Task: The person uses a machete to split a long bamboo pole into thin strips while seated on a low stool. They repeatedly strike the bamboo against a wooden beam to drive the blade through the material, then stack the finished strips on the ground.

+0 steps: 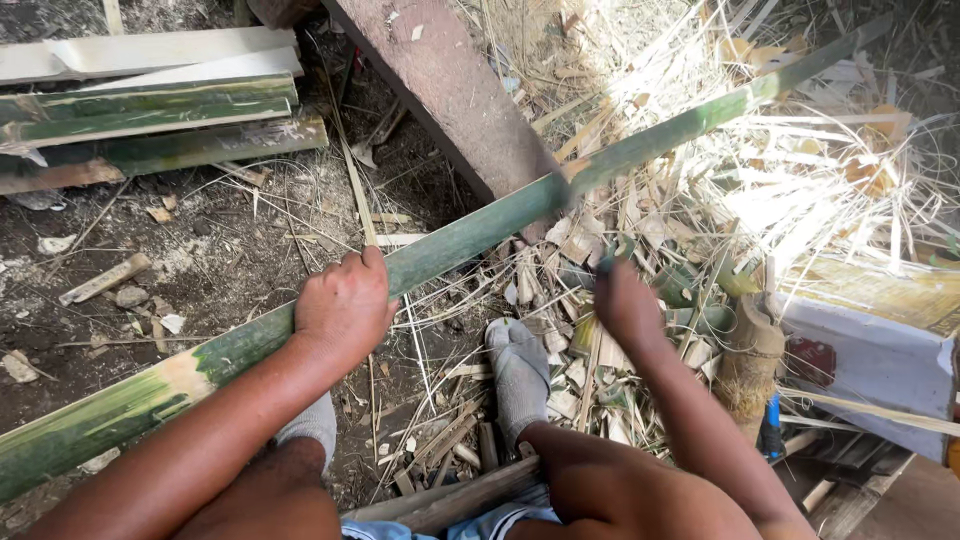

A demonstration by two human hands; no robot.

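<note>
Possible package: pale blue-white boxy thing stood at right edge, just beside short bamboo stump. Flat yellowish top, pale side wall. Dark red patch on side wall, near left corner; label or stain, could not tell. Whether box, crate or carton could not be told. No signs seen. No screens seen.

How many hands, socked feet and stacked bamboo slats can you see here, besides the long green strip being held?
Hands: 2, the left hand gripping the bamboo strip, the right hand low over the shavings.
Socked feet: 2, one sock clear, the other sock partly hidden.
Held bamboo strip: 1.
Stacked slats: about 5; edges overlap.
Total: about 10.
</note>
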